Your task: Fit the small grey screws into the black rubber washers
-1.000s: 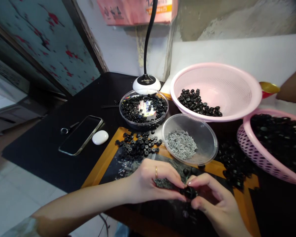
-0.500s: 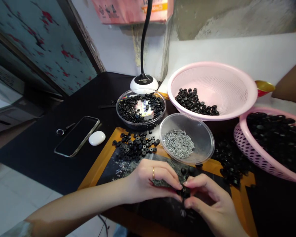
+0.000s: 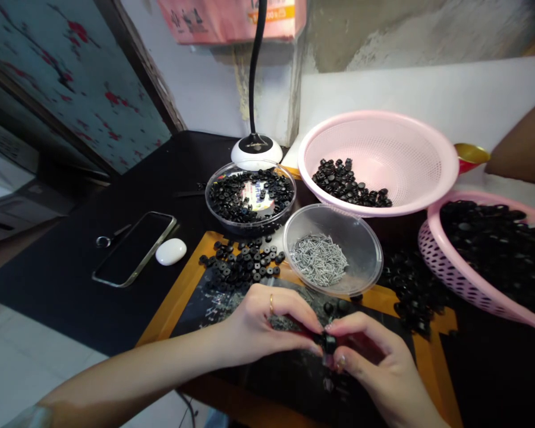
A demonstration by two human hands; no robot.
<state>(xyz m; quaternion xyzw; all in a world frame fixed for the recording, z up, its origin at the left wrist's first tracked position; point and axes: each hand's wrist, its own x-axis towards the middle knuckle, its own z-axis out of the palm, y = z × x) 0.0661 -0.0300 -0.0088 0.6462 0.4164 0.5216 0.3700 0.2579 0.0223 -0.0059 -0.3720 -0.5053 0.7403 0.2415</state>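
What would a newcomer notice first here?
Likely the pink basket at the back, with black parts heaped inside. In front of it, a clear bowl holds silvery pins. Nearest the camera, the left hand and right hand hold a black piece.

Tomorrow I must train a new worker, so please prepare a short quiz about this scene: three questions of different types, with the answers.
1. Choose: what lies in the clear bowl?
A) coins
B) thin metal pieces
C) white beads

2. Fill in the missing colour: the left hand and the right hand both hold a small ____ piece at their fingertips.

3. True or false: the gold ring is on the right hand.

Key: 1. B. 2. black. 3. False; it is on the left hand.
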